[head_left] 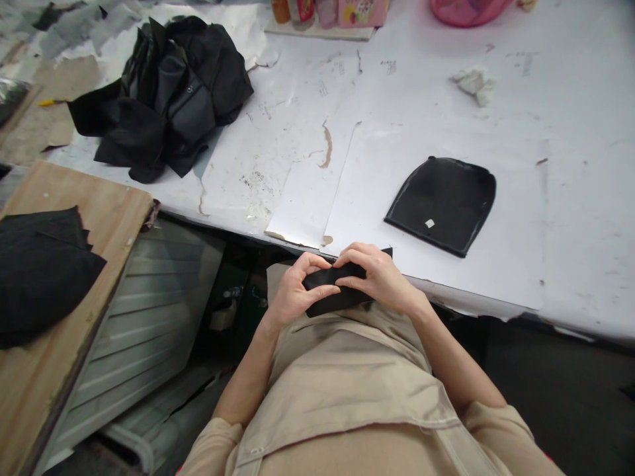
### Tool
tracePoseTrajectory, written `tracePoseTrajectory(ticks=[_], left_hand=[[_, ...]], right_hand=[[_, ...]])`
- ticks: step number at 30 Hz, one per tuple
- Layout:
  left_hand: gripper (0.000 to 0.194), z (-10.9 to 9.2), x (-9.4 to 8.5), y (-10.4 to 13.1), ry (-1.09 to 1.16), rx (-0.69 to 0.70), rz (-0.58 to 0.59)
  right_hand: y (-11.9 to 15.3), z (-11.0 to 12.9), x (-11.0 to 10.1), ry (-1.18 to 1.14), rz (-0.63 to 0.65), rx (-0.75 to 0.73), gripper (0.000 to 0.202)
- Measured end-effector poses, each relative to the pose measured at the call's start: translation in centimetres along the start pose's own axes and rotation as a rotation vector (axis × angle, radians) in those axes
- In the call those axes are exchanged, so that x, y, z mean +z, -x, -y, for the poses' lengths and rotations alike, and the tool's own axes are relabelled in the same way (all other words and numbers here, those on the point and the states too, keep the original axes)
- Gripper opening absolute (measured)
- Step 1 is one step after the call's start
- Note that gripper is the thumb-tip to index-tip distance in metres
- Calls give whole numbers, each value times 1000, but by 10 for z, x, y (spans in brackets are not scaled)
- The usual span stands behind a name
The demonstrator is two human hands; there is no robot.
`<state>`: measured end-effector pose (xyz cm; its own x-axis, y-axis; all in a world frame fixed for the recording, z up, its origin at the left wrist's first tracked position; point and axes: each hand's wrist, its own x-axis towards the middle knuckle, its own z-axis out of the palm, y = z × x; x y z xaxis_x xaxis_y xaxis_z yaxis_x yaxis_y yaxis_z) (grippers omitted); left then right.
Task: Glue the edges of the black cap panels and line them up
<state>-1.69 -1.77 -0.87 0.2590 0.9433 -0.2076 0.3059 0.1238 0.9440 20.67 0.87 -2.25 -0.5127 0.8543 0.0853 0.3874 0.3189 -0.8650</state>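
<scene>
Between my two hands is a piece of black fabric or leather (327, 304), held over my lap at the table's front edge. My left hand (295, 291) pinches its left part, thumb below and fingers above. My right hand (372, 274) grips the right part in the same way, its fingertips close to those of the left. A corner of the piece sticks up behind my right hand. On the table to the right lies a flat black panel (446, 198) with a rounded top, raised edges and a small white mark.
A heap of black material (173, 92) sits at the table's back left. More black pieces (44, 264) lie on a wooden board (114, 192) at left. Crumpled white tissue (475, 84), a pink container (469, 10) and several bottles (302, 12) are farther back.
</scene>
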Motion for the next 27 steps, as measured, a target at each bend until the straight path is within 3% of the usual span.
tracePoseTrajectory(ticks=[4, 12, 21, 27], left_hand=[[37, -2, 3, 0, -41, 37, 33], [35, -2, 7, 3, -66, -2, 52], [18, -1, 6, 0, -142, 46, 19], [14, -2, 9, 1, -195, 44, 9]], right_hand=[[-1, -2, -4, -30, 86, 51, 14], [4, -4, -2, -67, 95, 43, 7], [9, -6, 1, -249, 31, -136, 8], [12, -12, 4, -280, 9, -28, 6]])
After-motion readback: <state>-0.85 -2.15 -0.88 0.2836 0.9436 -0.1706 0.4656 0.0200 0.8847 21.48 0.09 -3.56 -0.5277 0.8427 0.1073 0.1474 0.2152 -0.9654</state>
